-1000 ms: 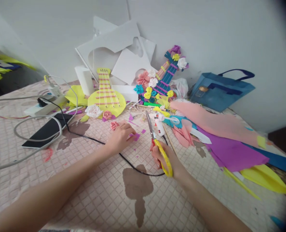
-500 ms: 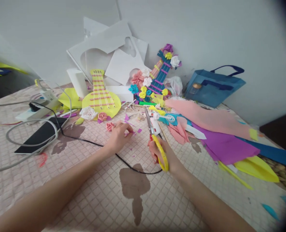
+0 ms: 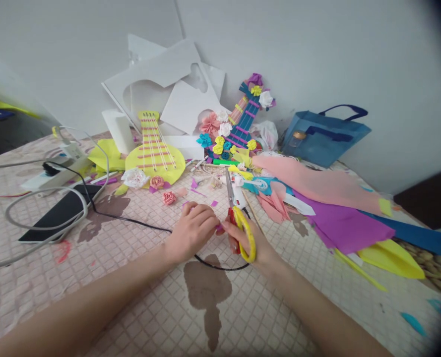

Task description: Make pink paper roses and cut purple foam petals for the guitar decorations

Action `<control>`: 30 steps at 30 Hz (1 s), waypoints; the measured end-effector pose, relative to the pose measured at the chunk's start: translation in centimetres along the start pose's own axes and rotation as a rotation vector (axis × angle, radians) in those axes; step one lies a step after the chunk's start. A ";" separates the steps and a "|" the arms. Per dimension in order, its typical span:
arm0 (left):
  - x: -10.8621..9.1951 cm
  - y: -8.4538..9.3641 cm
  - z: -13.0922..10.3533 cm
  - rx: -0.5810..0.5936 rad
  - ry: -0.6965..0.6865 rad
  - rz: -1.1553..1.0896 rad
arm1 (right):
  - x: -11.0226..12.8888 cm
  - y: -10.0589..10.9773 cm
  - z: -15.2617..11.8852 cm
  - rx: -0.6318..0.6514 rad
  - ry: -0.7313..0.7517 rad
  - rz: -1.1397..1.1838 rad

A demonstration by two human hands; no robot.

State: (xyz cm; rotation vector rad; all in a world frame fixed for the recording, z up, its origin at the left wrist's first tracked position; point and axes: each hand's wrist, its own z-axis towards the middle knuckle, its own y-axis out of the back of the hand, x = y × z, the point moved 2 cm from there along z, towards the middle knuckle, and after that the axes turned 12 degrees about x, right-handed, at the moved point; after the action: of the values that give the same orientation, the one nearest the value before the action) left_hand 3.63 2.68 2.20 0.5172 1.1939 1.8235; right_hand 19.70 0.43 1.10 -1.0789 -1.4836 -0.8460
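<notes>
Yellow-handled scissors (image 3: pixel 247 235) are held in my right hand (image 3: pixel 255 243), their blades pointing away from me toward the back of the table. My left hand (image 3: pixel 194 229) has its fingertips pressed around a small purple paper piece (image 3: pixel 219 228), right beside my right thumb and fingertips. Beyond my left hand a pink paper rose (image 3: pixel 169 198) lies on the table. Just behind my right hand is a white glue gun (image 3: pixel 239 197), partly hidden by the scissors.
A yellow paper guitar (image 3: pixel 155 161) and a flower-covered blue one (image 3: pixel 247 121) stand at the back. Paper sheets (image 3: pixel 339 225) and a blue bag (image 3: pixel 326 136) are to the right. A black cable (image 3: pixel 131 219) crosses the table; a dark tablet-like slab (image 3: pixel 62 210) lies left.
My left hand has moved right and nearer to me, away from the pink rose, and now meets my right fingertips with a purple piece. The scissors are still in my right hand.
</notes>
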 end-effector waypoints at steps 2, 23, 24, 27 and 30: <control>-0.4 0.0 -0.1 0.012 -0.049 0.049 | 0.0 -0.1 0.0 -0.025 -0.006 0.006; -0.4 0.6 -1.0 -0.024 -0.095 0.070 | 0.1 -1.0 -0.1 -0.048 0.003 0.074; -0.5 0.6 -1.0 -0.014 -0.099 0.077 | 0.1 -1.0 -0.1 -0.061 0.010 0.087; -0.5 0.4 -1.0 -0.004 -0.098 0.069 | 0.1 -0.8 0.0 -0.074 0.037 0.099; -0.4 0.2 -1.1 -0.007 -0.070 -0.015 | 0.0 -0.3 0.0 -0.063 0.051 0.045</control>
State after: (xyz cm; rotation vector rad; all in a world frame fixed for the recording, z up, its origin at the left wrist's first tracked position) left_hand 2.98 1.77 1.94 0.5614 1.1408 1.7821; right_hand 19.38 0.31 1.10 -1.1255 -1.3935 -0.8871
